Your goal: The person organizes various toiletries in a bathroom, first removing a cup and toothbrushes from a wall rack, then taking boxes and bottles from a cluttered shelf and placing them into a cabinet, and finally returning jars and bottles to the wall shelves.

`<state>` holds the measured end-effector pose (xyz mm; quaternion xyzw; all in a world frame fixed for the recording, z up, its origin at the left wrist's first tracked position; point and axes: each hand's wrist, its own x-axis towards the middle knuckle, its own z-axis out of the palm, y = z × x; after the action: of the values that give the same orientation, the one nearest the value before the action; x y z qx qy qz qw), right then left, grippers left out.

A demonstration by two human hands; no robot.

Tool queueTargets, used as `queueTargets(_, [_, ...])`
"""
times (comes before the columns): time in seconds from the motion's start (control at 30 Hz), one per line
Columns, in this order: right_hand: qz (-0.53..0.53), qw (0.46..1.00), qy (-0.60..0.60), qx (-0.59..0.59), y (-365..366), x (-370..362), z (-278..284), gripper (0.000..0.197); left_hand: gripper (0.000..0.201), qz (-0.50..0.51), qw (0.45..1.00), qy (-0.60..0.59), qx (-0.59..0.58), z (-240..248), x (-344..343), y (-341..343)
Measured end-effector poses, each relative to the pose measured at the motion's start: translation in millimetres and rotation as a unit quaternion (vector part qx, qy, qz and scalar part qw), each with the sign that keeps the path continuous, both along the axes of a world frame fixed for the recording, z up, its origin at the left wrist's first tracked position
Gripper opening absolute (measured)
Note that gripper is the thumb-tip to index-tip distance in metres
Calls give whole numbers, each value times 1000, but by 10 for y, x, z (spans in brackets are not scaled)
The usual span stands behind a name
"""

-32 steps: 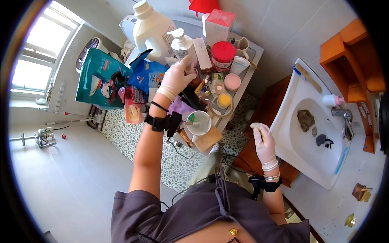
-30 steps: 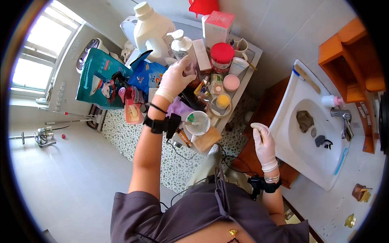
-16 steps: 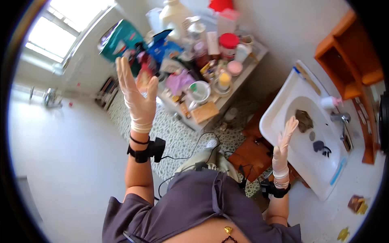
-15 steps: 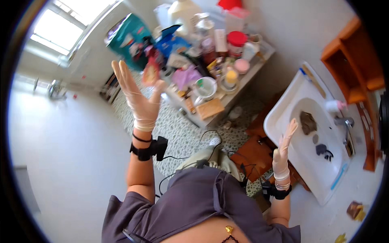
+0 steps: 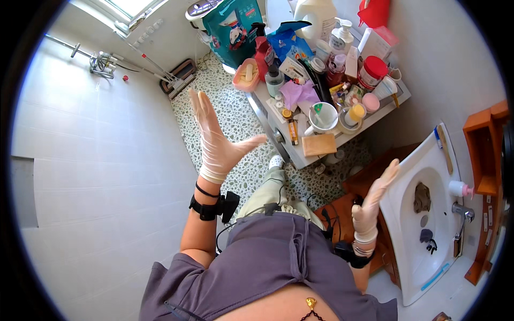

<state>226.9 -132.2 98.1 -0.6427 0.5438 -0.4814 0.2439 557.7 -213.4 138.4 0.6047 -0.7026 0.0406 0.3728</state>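
My left hand (image 5: 218, 140), in a white glove, is raised over the speckled floor with fingers stretched out and thumb wide. Nothing is in it; it is nearest to the cluttered table (image 5: 270, 128). My right hand (image 5: 370, 207), gloved too, holds nothing, its fingers straight and thumb apart. It is raised beside the left edge of the white sink (image 5: 393, 224). In the basin lie a brown cloth (image 5: 422, 198), a small grey cloth (image 5: 426, 235) and a small black item (image 5: 431, 246).
The table carries a white mug (image 5: 323, 117), a tan block (image 5: 319, 145), a purple cloth (image 5: 297, 95), a teal bag (image 5: 234, 35) and several bottles. A toothbrush (image 5: 438, 137) and a pump bottle (image 5: 459, 189) lie by the faucet (image 5: 466, 213). An orange-brown shelf (image 5: 480, 155) is at right.
The whole view has shifted, so the table and sink appear farther right and the picture is sharper. Both hands stay raised and spread, with nothing taken hold of.
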Motion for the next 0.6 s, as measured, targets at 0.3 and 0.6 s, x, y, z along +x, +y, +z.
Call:
queueTargets(0.3, [-168,985,31,7,-1036,391,193,21,46,-4,971,150,188,-628,560,-1254])
queueTargets(0.6, [-101,961,238,102,-1885,1340,387,53,57,-66,970,136,191,-1234,547,-1712])
